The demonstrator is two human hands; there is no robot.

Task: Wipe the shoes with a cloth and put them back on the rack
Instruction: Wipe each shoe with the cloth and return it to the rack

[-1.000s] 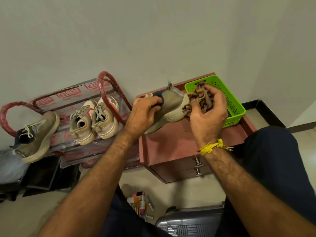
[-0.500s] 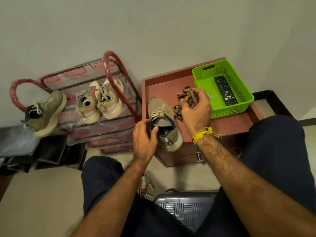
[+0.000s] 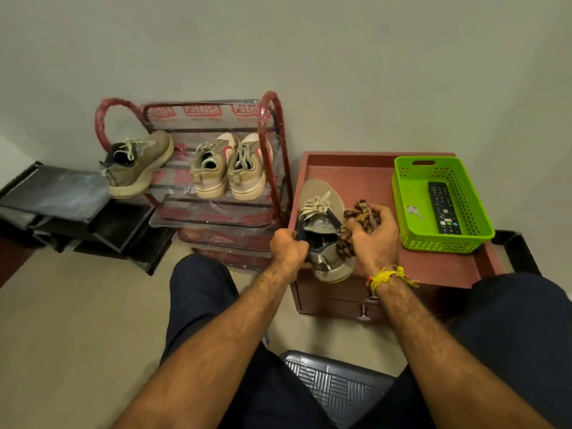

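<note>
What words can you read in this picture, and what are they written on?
"Patelsa": red label repeated on the clear plastic wrap of the shoe rack; it is partly cut off on some labels, and those lower down are too blurred to read.
Remote control in the green basket: button markings too small to read.
Shoes: no readable text.

I see a khaki sneaker (image 3: 322, 224) upright at the cabinet top's left front edge, heel overhanging, brown patterned cloth (image 3: 356, 226) bunched against its right side. Three more shoes sit on the red rack (image 3: 272, 144).
</note>
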